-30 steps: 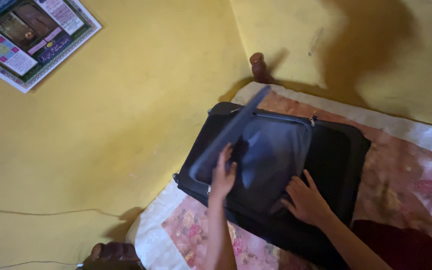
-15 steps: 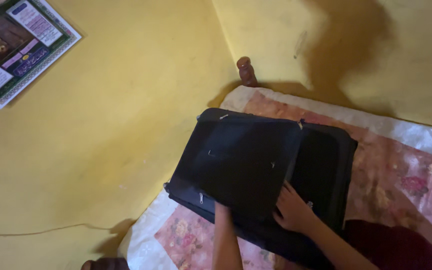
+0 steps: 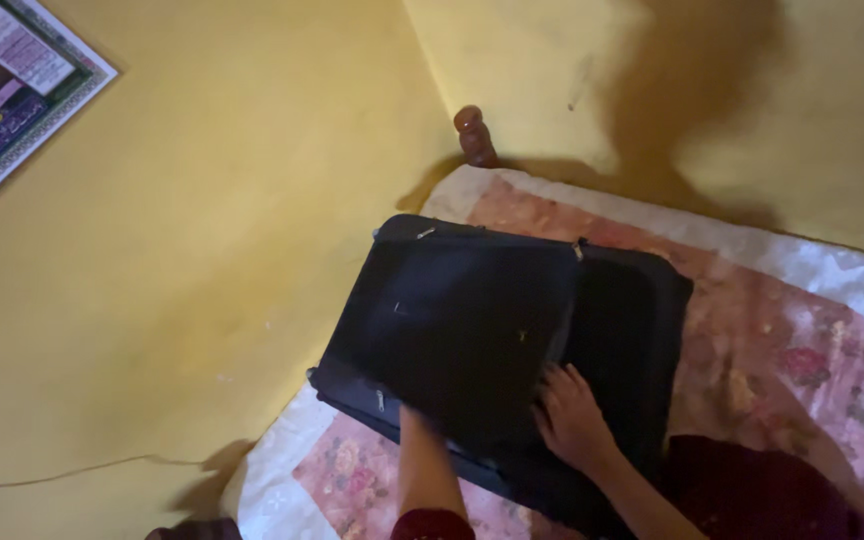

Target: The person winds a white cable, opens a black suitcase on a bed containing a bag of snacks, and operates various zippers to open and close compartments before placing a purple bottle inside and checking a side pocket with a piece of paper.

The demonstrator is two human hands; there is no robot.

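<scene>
suitcase (image 3: 472, 330): black soft-sided, lying flat on the floral bedspread (image 3: 782, 330), pushed into the corner against the yellow wall (image 3: 202, 250); lid flap down over the body.
long axis: running from near-left, by the wall, up toward far-right; short near edge facing the hands.
right hand (image 3: 572, 415): flat on the lid near its right-hand seam, fingers spread and pressing, gripping nothing.
left hand (image 3: 414, 418): only forearm and wrist visible at the near-left edge of the case; fingers hidden under the lid edge or lost in the dark, so cannot tell whether clenched or loose.
relation: bulk of the case lying ahead and to the left of the right hand's fingers; both hands at the near edge, left one closer to the wall-side corner with the zip pull (image 3: 380, 400).
zipper tabs: small light pulls along the far edge, one at (image 3: 578, 247).
surroundings: dark wooden bedpost (image 3: 474, 135) in the corner; poster (image 3: 12, 80) on the wall upper left; thin cable (image 3: 72, 470) trailing along the wall lower left.
light: dim, detail on the black fabric poor.
</scene>
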